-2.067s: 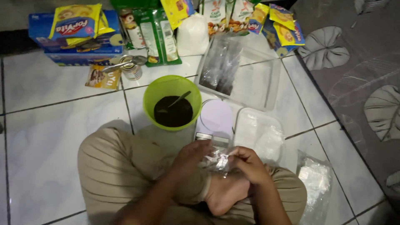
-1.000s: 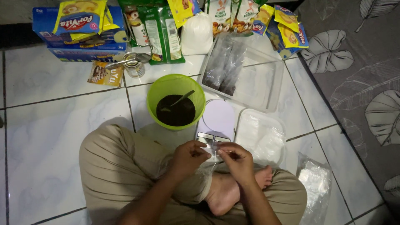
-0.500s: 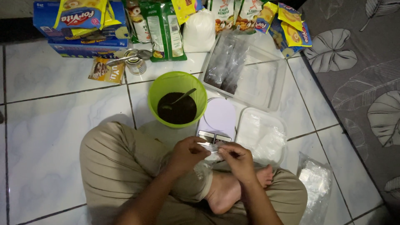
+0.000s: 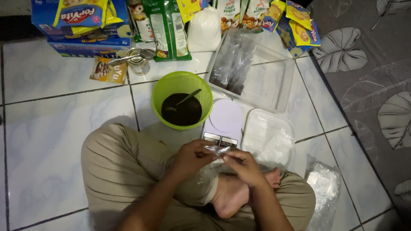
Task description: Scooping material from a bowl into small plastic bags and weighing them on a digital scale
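Note:
I sit cross-legged on a white tiled floor. My left hand (image 4: pixel 192 156) and my right hand (image 4: pixel 244 166) meet over my lap and pinch the top of a small clear plastic bag (image 4: pixel 217 150) between them. Just beyond the hands lies a small white kitchen scale (image 4: pixel 224 119). To its left stands a green bowl (image 4: pixel 159 92) of dark powder with a spoon (image 4: pixel 187 98) resting in it.
A clear plastic container (image 4: pixel 278 83) holds filled dark bags, and a lidded clear box (image 4: pixel 269 137) lies right of the scale. Food packets, a blue carton (image 4: pixel 79 38), a tin can (image 4: pixel 139 64) and a white bag (image 4: pixel 204 30) line the far side. A grey leaf-patterned mat (image 4: pixel 368 77) lies right.
My hands rose slightly from my lap toward the scale and closed together on the small clear bag. The view shifted a little.

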